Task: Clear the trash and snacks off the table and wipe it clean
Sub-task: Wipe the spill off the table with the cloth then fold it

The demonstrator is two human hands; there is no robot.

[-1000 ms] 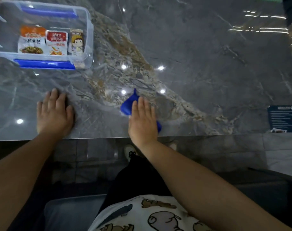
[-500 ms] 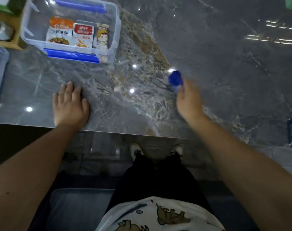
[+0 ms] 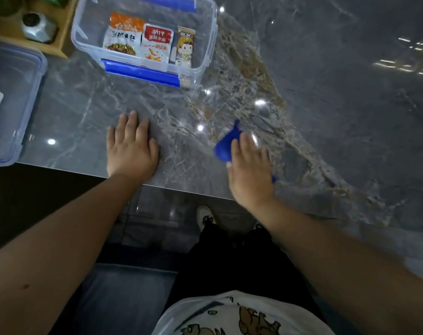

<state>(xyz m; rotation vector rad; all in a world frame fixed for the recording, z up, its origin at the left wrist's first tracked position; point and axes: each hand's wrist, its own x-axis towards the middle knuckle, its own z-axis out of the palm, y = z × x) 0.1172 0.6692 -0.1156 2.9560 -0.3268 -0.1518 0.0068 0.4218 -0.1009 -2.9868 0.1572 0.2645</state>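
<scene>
**marble_fan:** so the blue cloth (image 3: pixel 226 147) sits near the front edge of the grey marble table (image 3: pixel 326 81), pinned under the right hand (image 3: pixel 250 171). Fingers look spread flat on top of it, pressing down rather than pinching. That hand is a bit blurred, so I can't swear to every finger. How do you reckon the cloth handles?

**wipe_guy:** Soft and light, I'd guess. It's bunched up with a floppy point sticking out at the far end, so no stiffness at all. On a glossy top like that it probably slides easily, which is good for wiping but means it can squirt out from under the palm. I'd keep a flat palm on the middle of the wad, not grab a corner.

**marble_fan:** and the left hand (image 3: pixel 130 149)?

**wipe_guy:** Open, flat on the table, holding nothing, well apart from the cloth. Looks like bracing.

**marble_fan:** snacks?

**wipe_guy:** Three snack packets (image 3: pixel 149 42) are lined up inside the clear plastic box (image 3: pixel 211 32) with blue clips, further back on the left. Another lidded container (image 3: pixel 12 76) is at the far left. So clearing looks done, wiping is the step in hand.
</scene>
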